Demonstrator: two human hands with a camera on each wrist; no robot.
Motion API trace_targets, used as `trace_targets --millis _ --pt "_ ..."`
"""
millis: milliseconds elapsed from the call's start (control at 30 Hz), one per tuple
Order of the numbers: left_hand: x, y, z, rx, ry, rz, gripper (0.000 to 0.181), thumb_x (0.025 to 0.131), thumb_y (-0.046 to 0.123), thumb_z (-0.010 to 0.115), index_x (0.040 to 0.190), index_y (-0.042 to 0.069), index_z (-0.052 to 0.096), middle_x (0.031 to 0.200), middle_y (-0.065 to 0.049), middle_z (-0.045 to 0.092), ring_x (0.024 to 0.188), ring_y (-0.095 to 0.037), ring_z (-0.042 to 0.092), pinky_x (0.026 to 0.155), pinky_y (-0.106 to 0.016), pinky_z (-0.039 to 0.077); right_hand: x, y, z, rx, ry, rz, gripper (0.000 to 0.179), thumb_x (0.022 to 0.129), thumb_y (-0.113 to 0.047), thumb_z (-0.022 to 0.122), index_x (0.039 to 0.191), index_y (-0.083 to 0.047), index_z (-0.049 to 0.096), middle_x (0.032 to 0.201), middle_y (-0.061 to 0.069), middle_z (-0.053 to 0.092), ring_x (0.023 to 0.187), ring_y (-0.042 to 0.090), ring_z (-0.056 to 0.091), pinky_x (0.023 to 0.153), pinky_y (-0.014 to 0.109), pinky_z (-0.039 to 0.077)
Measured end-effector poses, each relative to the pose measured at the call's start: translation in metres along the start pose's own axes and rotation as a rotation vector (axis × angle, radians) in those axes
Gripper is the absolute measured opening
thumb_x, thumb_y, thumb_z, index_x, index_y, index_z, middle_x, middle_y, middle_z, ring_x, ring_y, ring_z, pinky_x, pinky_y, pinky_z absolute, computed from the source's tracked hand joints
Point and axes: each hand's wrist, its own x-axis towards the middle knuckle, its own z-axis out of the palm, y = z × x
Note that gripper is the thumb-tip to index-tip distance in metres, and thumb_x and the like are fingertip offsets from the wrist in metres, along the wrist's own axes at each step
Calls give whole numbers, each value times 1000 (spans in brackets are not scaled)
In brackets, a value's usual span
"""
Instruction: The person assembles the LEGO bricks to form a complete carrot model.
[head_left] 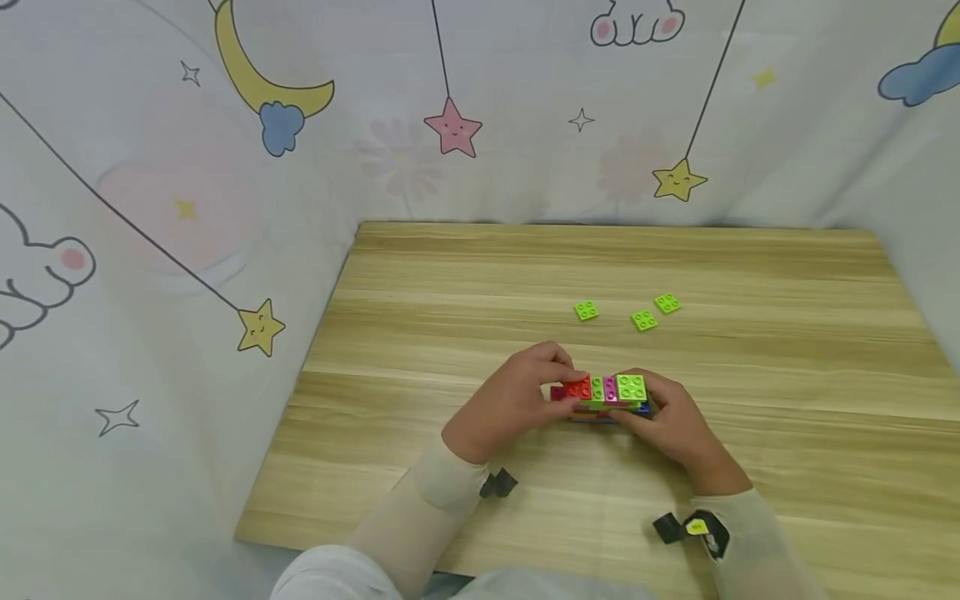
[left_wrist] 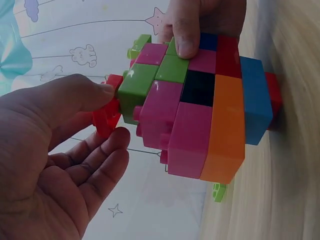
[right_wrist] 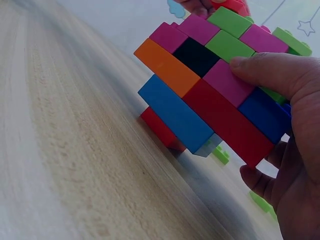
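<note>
A built block of toy bricks (left_wrist: 192, 92) in pink, green, orange, blue, black and red stands near the middle of the table, narrower at its foot. My right hand (head_left: 678, 421) holds its right side, with the thumb laid on the near face over a pink brick (right_wrist: 227, 82). At the upper left, my left hand (head_left: 525, 392) pinches a red brick (left_wrist: 106, 117) between thumb and fingers, right at the top row beside a green brick (left_wrist: 136, 87). Below the orange brick (right_wrist: 167, 66), a blue brick (right_wrist: 175, 115) and a red brick (right_wrist: 161, 131) form the lower levels.
Three loose light-green bricks lie behind the block: one on the left (head_left: 587, 311), and two close together on the right, a nearer brick (head_left: 643, 320) and a farther brick (head_left: 667, 303). A patterned white curtain (head_left: 517, 183) borders the wooden table (head_left: 450, 292).
</note>
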Motion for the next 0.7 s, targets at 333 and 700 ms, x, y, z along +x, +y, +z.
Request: trace_targets --millis 333,700 --pt "5 10 -5 49 -64 -94 37 85 15 87 120 7 78 106 4 60 95 -9 56 86 -27 56 0 0 -1 -23 5 -8 39 85 -4 85 121 -11 72 113 1 73 105 3 65 96 14 46" --pt "6 -16 2 -59 93 12 29 90 23 80 118 16 76 113 7 68 110 -10 60 98 -30 51 0 1 0 -26 1 6 38 85 -6 85 120 -10 72 114 1 73 104 4 65 95 15 46"
